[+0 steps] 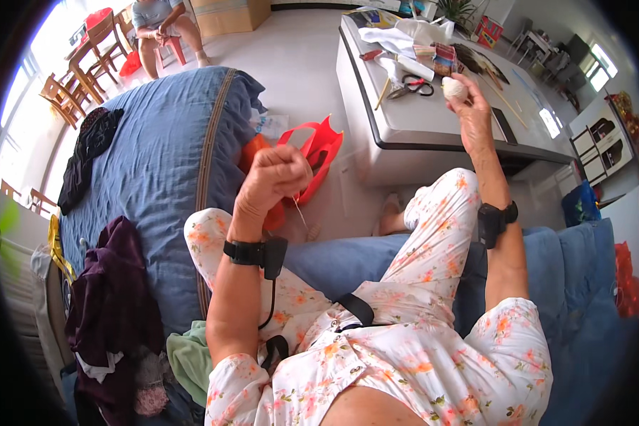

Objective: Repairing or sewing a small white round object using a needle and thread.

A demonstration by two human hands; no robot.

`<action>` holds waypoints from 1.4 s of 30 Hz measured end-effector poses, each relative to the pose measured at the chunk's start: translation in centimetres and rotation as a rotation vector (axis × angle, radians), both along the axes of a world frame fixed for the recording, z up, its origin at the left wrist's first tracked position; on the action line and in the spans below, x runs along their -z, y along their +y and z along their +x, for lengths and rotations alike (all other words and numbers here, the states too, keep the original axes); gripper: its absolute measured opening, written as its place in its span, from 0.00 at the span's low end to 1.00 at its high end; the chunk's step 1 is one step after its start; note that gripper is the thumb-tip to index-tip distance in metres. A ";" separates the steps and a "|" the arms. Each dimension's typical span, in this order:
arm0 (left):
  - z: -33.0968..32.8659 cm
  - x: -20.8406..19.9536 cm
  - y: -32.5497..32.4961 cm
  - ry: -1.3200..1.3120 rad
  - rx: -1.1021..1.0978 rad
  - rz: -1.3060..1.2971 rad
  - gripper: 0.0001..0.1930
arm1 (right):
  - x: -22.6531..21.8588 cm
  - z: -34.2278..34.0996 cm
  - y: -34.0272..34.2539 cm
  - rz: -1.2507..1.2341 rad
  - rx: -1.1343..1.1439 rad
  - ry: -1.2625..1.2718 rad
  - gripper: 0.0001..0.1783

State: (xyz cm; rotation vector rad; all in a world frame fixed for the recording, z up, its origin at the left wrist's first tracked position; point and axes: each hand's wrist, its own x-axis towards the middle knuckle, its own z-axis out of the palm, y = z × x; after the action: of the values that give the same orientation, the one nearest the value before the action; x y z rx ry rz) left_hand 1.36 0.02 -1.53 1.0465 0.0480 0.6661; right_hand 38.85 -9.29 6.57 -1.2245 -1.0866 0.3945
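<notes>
My left hand (273,177) is closed in a fist in front of my left knee. A thin pale thread (299,211) hangs down out of it; whatever else the fist holds is hidden. Below the thread's lower end shows a small tan thing, too small to name. My right hand (473,117), raised at the table's near edge, grips a cream ball of yarn (454,89) between thumb and fingers. No strand between the two hands can be made out. Close by on the table lie scissors (417,86) with dark handles.
The light-topped table (397,126) carries white cloth (405,65), a dark phone (504,126) and thin sticks. On the floor stands a red bag (319,160). Blue sofa covers (156,156) bear dark clothes (110,284). Another person (165,25) sits on a stool at the far left.
</notes>
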 end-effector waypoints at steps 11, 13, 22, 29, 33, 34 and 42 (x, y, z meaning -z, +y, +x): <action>-2.9 0.3 4.0 -0.298 -0.200 -0.167 0.06 | 4.7 -5.4 -2.3 -0.567 -0.420 -0.276 0.29; -2.8 0.5 4.3 -0.291 -0.225 -0.168 0.06 | 4.6 -6.7 -3.2 -0.642 -0.452 -0.293 0.30; -2.3 1.2 4.9 -0.212 -0.452 -0.221 0.04 | 5.9 -10.5 -5.3 -0.704 -0.935 0.029 0.27; -1.6 2.5 5.5 -0.092 -0.473 -0.266 0.04 | 2.0 -13.4 -5.7 -0.421 -1.049 0.181 0.44; -0.9 2.5 4.5 0.043 -0.510 -0.169 0.04 | 2.0 -13.5 -4.9 -0.166 -1.083 0.258 0.39; -0.8 2.5 4.2 0.088 -0.509 -0.187 0.02 | 2.0 -13.4 -4.5 -0.061 -1.120 0.248 0.37; 1.5 2.0 0.9 0.453 -0.490 0.125 0.01 | 0.6 -12.7 -2.4 0.113 -0.865 0.450 0.31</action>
State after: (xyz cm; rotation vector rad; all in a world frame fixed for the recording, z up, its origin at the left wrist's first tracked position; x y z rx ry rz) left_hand 2.83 0.88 -3.53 1.3057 0.6809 0.8657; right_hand 26.19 -11.72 6.01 -0.4645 -1.1714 1.1863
